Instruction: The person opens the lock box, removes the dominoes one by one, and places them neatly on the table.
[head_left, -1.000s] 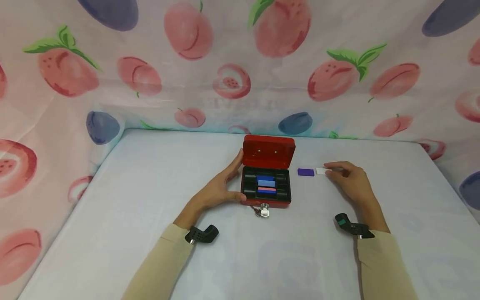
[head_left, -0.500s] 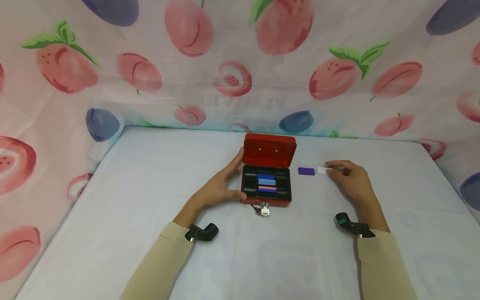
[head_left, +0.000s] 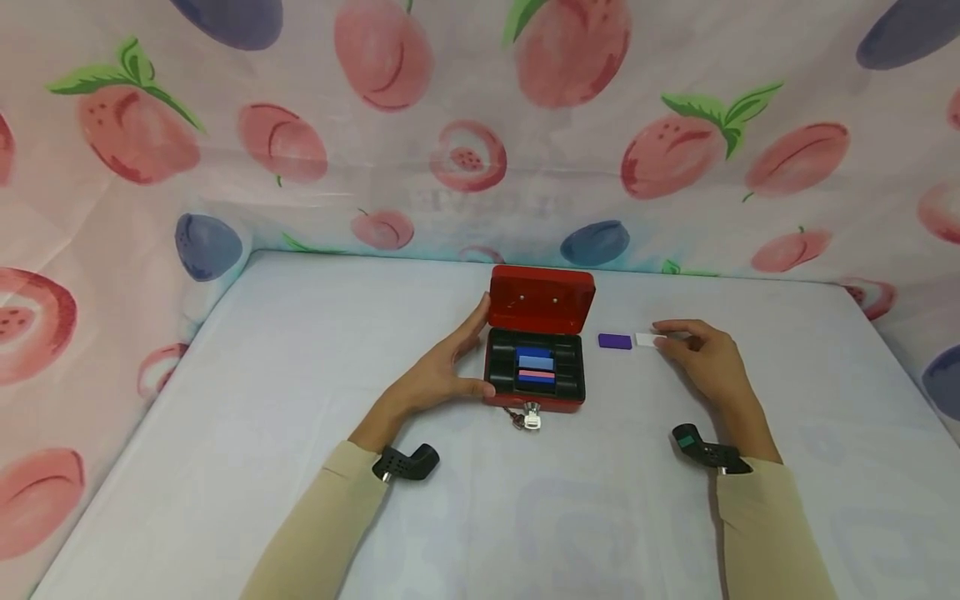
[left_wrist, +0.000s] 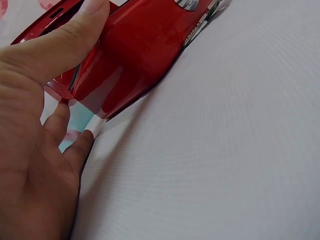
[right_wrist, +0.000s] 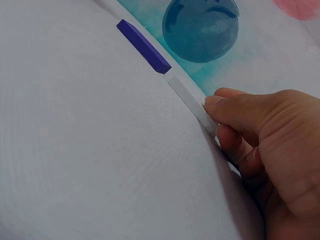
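A red cash box [head_left: 546, 403] stands with its lid [head_left: 542, 302] raised, showing a black inner tray [head_left: 501, 367]. Blue, light blue [head_left: 536, 363] and pink blocks lie in the tray's middle compartments. My left hand [head_left: 431, 379] holds the box at its left side, thumb on the front corner and fingers toward the lid; the left wrist view shows the thumb over the red wall [left_wrist: 135, 55]. To the right, my right hand [head_left: 705, 362] pinches the outer end of a flat white block [right_wrist: 189, 102] on the table. A purple block [head_left: 615, 342] lies beside it, a small gap between them.
A key with a ring [head_left: 532, 417] hangs from the box's front lock. White cloth covers the table [head_left: 562, 517]. A fruit-printed cloth [head_left: 360, 167] rises behind the table and on both sides. A black camera mount sits on each wrist.
Both hands hold their places at the box and the white block. Only the head view has shifted slightly.
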